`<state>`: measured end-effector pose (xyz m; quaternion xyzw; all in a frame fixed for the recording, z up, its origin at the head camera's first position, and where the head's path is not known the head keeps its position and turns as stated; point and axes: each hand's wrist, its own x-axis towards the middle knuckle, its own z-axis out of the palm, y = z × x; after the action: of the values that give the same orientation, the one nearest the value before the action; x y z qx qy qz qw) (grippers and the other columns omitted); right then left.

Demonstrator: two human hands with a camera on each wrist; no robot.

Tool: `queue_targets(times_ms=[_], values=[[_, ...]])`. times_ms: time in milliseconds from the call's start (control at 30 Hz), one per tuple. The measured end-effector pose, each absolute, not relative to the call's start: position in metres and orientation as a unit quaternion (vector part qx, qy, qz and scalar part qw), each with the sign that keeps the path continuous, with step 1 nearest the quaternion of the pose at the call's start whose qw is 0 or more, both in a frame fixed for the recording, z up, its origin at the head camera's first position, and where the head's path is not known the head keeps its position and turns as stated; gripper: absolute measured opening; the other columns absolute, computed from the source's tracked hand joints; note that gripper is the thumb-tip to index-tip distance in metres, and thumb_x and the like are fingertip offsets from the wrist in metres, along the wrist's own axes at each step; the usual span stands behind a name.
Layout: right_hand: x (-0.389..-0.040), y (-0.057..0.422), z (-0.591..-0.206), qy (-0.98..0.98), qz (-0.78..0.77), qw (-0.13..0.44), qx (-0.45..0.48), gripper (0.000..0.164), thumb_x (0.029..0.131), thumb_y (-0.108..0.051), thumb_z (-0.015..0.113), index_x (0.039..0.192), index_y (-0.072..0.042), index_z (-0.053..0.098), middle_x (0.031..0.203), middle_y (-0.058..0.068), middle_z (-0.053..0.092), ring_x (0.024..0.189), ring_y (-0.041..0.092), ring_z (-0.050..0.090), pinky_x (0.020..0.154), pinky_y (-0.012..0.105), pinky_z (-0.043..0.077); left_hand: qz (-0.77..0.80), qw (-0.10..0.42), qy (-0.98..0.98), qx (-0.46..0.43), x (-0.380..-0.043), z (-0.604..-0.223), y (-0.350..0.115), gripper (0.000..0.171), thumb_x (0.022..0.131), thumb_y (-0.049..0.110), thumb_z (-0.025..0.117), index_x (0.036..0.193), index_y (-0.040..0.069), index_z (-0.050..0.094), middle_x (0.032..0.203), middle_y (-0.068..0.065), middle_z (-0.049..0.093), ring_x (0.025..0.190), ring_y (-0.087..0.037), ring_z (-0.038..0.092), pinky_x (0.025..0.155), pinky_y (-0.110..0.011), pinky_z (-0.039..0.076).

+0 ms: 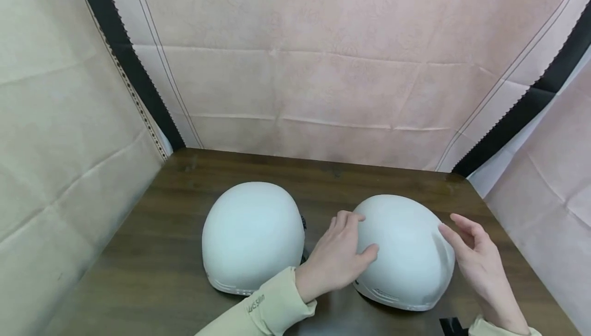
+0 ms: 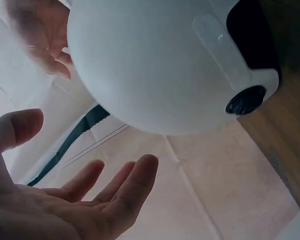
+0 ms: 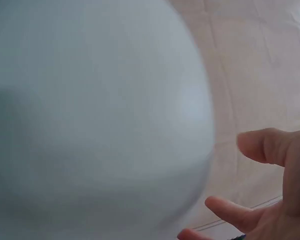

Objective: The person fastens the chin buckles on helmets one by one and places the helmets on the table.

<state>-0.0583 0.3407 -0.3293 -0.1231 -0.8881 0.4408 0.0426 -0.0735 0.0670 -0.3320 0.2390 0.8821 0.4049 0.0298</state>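
Observation:
Two smooth white helmets lie dome up on the brown wooden table, side by side. My hands are on either side of the right helmet. Its left side has my left hand beside it, fingers loosely bent; the left wrist view shows a gap between that hand and the helmet. By its right side is my right hand, thumb and fingers spread; in the right wrist view this hand stands apart from the shell. A dark round knob shows at the helmet's rim.
The left helmet stands close by, behind my left forearm. Pale cloth walls with black edging strips enclose the wooden table at the back and both sides. A black strap shows beside my right sleeve.

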Motion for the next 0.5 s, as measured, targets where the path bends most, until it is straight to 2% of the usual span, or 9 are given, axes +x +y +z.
queue_targets(times_ms=[100,200,333,500], values=[[-0.062,0.344,-0.336,-0.887,0.446,0.030,-0.121,0.079,0.099,-0.054,0.040,0.153,-0.001,0.018,0.152,0.029,0.023,0.132,0.041,0.030,0.095,0.042,0.038,0.414,0.037,0.880,0.231,-0.077,-0.335,0.069,0.057,0.096,0.038,0.053,0.142,0.007,0.040,0.135,-0.006,0.042,0.120,-0.018,0.044,0.092,-0.033,0.045],[-0.065,0.345,-0.340,-0.881,0.458,0.012,-0.119,0.082,0.100,-0.056,0.033,0.153,0.003,0.010,0.154,0.033,0.008,0.136,0.050,0.020,0.100,0.065,0.026,0.428,0.045,0.876,0.218,-0.080,-0.337,0.068,0.060,0.097,0.038,0.053,0.144,0.006,0.038,0.137,-0.008,0.040,0.122,-0.019,0.043,0.096,-0.035,0.043],[-0.067,0.349,-0.343,-0.877,0.464,-0.016,-0.122,0.088,0.099,-0.059,0.029,0.153,0.005,0.000,0.151,0.035,-0.010,0.137,0.056,0.008,0.102,0.070,0.018,0.443,0.053,0.871,0.204,-0.084,-0.341,0.069,0.062,0.097,0.039,0.053,0.146,0.006,0.037,0.140,-0.009,0.039,0.123,-0.020,0.044,0.096,-0.035,0.044],[-0.071,0.357,-0.347,-0.868,0.478,-0.053,-0.121,0.093,0.097,-0.064,0.026,0.152,0.003,-0.008,0.154,0.033,-0.013,0.140,0.052,-0.004,0.106,0.068,0.011,0.446,0.066,0.871,0.193,-0.086,-0.346,0.074,0.069,0.096,0.048,0.053,0.148,0.007,0.035,0.141,-0.009,0.038,0.122,-0.021,0.045,0.095,-0.039,0.045]])
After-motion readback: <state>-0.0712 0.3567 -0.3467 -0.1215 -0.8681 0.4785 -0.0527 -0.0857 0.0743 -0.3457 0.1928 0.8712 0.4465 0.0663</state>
